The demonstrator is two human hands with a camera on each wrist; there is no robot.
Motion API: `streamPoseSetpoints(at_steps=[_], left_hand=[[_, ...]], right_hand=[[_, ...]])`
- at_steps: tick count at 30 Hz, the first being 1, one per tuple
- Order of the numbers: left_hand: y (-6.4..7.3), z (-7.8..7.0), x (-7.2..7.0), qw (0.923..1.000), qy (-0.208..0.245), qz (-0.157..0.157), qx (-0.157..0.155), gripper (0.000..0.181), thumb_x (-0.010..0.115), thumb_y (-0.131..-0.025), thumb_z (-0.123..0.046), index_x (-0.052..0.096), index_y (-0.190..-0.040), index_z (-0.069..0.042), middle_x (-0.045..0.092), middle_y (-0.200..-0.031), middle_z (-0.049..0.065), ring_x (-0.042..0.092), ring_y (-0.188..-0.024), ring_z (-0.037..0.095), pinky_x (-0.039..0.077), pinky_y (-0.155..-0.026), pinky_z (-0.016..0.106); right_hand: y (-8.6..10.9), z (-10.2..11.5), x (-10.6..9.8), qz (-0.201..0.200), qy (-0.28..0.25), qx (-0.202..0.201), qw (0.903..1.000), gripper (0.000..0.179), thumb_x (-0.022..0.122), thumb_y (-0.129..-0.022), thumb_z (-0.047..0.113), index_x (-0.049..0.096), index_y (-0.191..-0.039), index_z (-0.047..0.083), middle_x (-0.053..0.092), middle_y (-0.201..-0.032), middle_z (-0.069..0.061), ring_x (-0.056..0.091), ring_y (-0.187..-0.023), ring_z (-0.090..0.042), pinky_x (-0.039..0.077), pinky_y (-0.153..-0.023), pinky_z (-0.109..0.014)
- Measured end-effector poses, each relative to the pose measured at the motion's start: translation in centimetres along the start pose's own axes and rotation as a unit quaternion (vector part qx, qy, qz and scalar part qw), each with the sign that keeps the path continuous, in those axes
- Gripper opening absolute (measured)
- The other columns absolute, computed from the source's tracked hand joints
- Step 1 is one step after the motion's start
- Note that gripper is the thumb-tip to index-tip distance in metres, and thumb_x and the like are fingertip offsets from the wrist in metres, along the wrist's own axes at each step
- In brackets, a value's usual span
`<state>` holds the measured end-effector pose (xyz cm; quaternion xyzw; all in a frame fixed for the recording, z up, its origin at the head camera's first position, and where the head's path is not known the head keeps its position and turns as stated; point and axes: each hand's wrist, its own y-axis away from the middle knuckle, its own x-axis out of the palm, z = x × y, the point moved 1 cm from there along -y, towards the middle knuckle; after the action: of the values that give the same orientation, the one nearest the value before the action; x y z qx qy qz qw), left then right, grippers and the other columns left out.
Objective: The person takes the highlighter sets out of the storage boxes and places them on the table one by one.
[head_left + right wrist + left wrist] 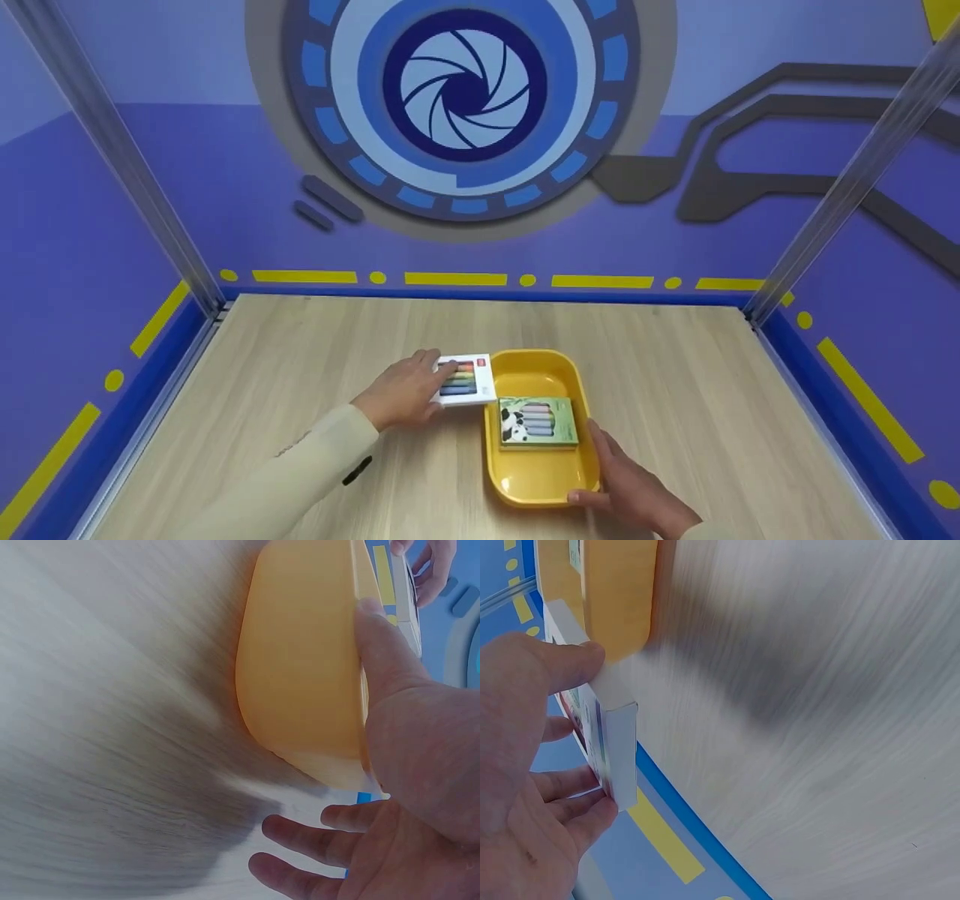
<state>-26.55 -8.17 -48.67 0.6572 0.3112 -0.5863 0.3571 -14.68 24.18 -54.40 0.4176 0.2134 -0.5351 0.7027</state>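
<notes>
My left hand (pixel 406 388) grips a flat white box of crayons (pixel 486 384), thumb on one edge and fingers on the opposite one. Through its window show sticks in several colours. The box is held over the left rim of a yellow plastic bin (pixel 534 480). Inside the bin lies a green box with a panda picture (pixel 538 424) and drawn pastel sticks. My right hand (pixel 631 480) is at the bin's near right corner. Its thumb (pixel 386 645) rests against the rim, while the other fingers (pixel 300 836) stretch out nearly straight beside the bin.
The bin stands on a light wood tabletop (pixel 315 352). A purple-blue printed wall (pixel 465 255) rises behind it, with side panels left and right. Metal posts (pixel 150 187) mark the back corners.
</notes>
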Motion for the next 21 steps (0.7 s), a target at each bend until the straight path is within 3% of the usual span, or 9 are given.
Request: streamPoseSetpoints(at_steps=[5,10,18,21], left_hand=[[0.1,0.5,0.1,1.0,0.006,-0.002,-0.003,0.069,0.07,-0.087,-0.036,0.039,-0.147,-0.024,0.041,-0.148,0.013,0.047,-0.128,0.028,0.042,-0.11,0.045],[0.1,1.0,0.3,0.9999,0.007,-0.011,0.006,0.069,0.071,-0.086,-0.035,0.041,-0.146,-0.022,0.043,-0.146,0.014,0.049,-0.126,0.028,0.044,-0.109,0.045],[0.1,1.2,0.8,0.9998,-0.005,-0.017,0.008,0.07,0.072,-0.086,-0.034,0.04,-0.147,-0.021,0.043,-0.147,0.016,0.047,-0.131,0.029,0.043,-0.109,0.045],[0.1,1.3,0.9,0.9998,-0.002,-0.015,0.011,0.07,0.071,-0.086,-0.034,0.04,-0.147,-0.021,0.042,-0.147,0.016,0.046,-0.131,0.029,0.042,-0.11,0.045]], right_hand=[[-0.3,0.1,0.2,0.019,-0.047,0.027,0.9984,0.121,0.077,-0.065,0.059,0.007,-0.156,0.021,0.018,-0.162,-0.009,0.041,-0.134,-0.03,0.031,-0.112,-0.06],[-0.1,0.0,0.1,0.055,-0.117,0.059,0.9898,0.119,0.078,-0.067,0.053,0.002,-0.156,0.031,0.013,-0.164,-0.003,0.036,-0.138,-0.034,0.025,-0.11,-0.067],[0.6,-0.5,0.0,0.086,-0.145,0.046,0.9846,0.117,0.075,-0.07,0.057,-0.004,-0.154,0.039,0.014,-0.164,-0.001,0.041,-0.133,-0.032,0.027,-0.105,-0.071],[0.9,-0.7,0.0,0.106,-0.199,0.034,0.9737,0.111,0.076,-0.074,0.051,-0.003,-0.153,0.043,0.019,-0.162,0.002,0.048,-0.124,-0.027,0.034,-0.103,-0.069]])
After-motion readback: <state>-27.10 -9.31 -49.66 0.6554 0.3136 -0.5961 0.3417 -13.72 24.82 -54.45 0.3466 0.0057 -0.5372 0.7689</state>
